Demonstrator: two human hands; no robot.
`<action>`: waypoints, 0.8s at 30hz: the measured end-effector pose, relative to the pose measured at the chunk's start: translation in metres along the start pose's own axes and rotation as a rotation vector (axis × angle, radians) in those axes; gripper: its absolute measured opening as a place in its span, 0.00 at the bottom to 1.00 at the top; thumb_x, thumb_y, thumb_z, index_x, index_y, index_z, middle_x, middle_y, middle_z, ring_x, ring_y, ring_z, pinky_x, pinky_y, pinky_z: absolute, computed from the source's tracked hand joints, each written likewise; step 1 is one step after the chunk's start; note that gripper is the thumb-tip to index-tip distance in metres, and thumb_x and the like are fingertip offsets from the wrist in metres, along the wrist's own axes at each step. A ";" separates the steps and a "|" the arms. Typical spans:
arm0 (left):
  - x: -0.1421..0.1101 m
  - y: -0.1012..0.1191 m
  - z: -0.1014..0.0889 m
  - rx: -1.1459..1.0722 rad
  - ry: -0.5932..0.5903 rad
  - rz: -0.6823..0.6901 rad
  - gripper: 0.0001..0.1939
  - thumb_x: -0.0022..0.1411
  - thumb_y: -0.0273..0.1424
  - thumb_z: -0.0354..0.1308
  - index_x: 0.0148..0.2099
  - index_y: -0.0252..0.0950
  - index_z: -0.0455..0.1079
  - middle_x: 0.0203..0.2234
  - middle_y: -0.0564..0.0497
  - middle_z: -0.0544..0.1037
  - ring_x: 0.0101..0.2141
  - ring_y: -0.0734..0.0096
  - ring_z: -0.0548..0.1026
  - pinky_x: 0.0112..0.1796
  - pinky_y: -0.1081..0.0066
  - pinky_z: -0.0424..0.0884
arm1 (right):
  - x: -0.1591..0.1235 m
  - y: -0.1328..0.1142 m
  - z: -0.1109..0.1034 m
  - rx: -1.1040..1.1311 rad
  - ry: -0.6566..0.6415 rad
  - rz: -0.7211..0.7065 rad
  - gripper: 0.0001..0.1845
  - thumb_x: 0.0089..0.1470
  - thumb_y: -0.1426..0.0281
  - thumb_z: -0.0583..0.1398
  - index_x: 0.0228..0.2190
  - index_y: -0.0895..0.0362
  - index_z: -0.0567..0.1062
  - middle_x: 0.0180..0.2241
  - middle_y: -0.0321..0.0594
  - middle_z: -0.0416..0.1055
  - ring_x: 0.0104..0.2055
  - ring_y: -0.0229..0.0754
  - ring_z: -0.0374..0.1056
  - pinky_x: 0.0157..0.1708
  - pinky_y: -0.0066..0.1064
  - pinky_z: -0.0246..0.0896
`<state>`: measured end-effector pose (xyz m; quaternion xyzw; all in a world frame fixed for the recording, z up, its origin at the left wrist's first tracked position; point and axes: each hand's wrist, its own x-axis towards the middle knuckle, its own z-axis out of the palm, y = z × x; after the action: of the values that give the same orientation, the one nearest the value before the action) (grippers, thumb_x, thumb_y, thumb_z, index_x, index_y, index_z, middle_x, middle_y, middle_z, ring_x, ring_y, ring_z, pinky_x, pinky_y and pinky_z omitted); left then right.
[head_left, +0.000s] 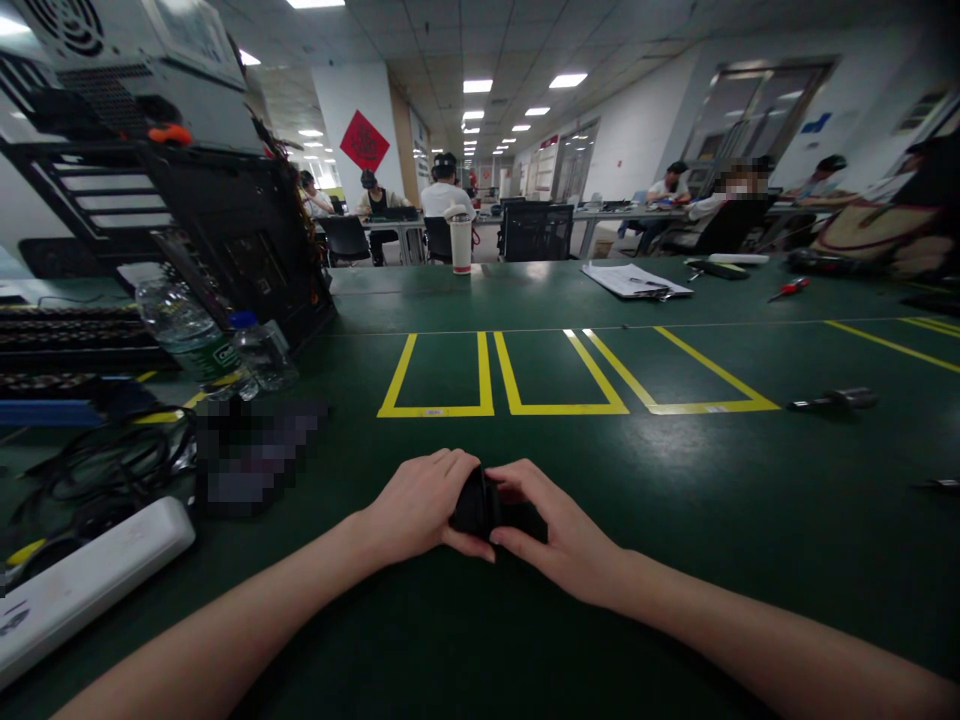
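A small black rounded object (474, 506) is between my two hands, just above or on the green table (450, 640); its kind is hard to make out. My left hand (427, 500) is wrapped round its left side, fingers over the top and thumb below. From the right, the curved fingers and thumb of my right hand (551, 530) grip its right edge, where a ridged rim shows. Much of the object is hidden by my fingers.
A white power strip (97, 580), black cables (97, 470), plastic bottles (180, 320) and an open computer case (225, 220) crowd the left. Yellow tape outlines (559, 408) lie ahead, with a cup (460, 240) and clipboard (637, 282) beyond. A dark screwdriver-like tool (840, 399) is at right.
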<state>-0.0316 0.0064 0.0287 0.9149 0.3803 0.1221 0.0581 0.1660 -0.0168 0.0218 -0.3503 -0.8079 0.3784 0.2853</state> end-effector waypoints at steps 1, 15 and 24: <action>0.000 0.000 0.001 0.019 0.005 0.008 0.34 0.41 0.55 0.56 0.42 0.35 0.58 0.33 0.50 0.68 0.32 0.66 0.68 0.32 0.68 0.65 | 0.000 0.001 0.000 -0.017 -0.001 -0.011 0.22 0.48 0.73 0.58 0.46 0.53 0.59 0.44 0.40 0.59 0.46 0.42 0.60 0.46 0.39 0.59; -0.013 0.010 0.010 0.210 0.102 0.057 0.34 0.46 0.58 0.47 0.43 0.33 0.59 0.33 0.48 0.67 0.32 0.64 0.67 0.32 0.66 0.65 | -0.006 -0.003 0.004 -0.043 -0.013 -0.047 0.19 0.49 0.73 0.57 0.44 0.54 0.60 0.44 0.39 0.61 0.45 0.40 0.61 0.46 0.36 0.60; -0.017 0.013 0.007 0.215 0.106 0.051 0.33 0.47 0.56 0.50 0.44 0.32 0.58 0.34 0.48 0.67 0.33 0.65 0.67 0.34 0.66 0.65 | -0.013 -0.007 0.007 -0.131 -0.026 -0.106 0.15 0.49 0.74 0.57 0.40 0.54 0.62 0.48 0.41 0.58 0.48 0.42 0.59 0.47 0.41 0.59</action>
<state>-0.0322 -0.0146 0.0214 0.9175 0.3704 0.1303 -0.0639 0.1664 -0.0334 0.0206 -0.3201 -0.8520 0.3136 0.2708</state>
